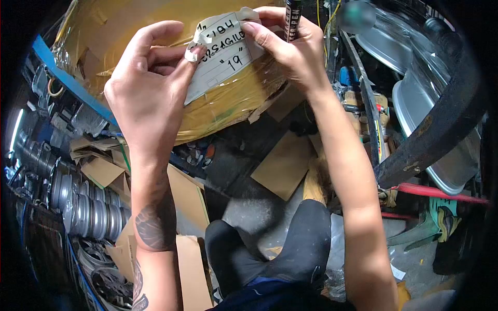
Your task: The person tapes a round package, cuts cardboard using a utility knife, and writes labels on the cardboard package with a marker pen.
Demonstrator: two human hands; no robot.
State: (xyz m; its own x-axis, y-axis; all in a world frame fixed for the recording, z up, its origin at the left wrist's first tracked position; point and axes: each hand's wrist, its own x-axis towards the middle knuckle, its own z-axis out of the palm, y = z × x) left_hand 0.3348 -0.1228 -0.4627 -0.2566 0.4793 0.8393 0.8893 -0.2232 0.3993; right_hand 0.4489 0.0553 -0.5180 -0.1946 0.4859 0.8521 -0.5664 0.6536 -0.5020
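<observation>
A white paper label [213, 78] with black handwriting, including a "19" in quotes, lies against a large bundle [218, 126] wrapped in brown tape and clear film. My left hand [148, 85] pinches the label's torn, curled left edge between thumb and fingers. At the upper right corner, my right hand [298, 57] grips the label with its thumb on the front. A black marker pen [293, 22] is also tucked in my right hand, pointing upward; its top end runs out of view.
Stacked metal wheel rims [91, 215] stand at the left, near folded cardboard [104, 171]. Flat cardboard [282, 166] lies on the floor ahead of my knees. To the right are a dark metal beam [436, 129], a red bar [441, 194] and silver curved panels [415, 109].
</observation>
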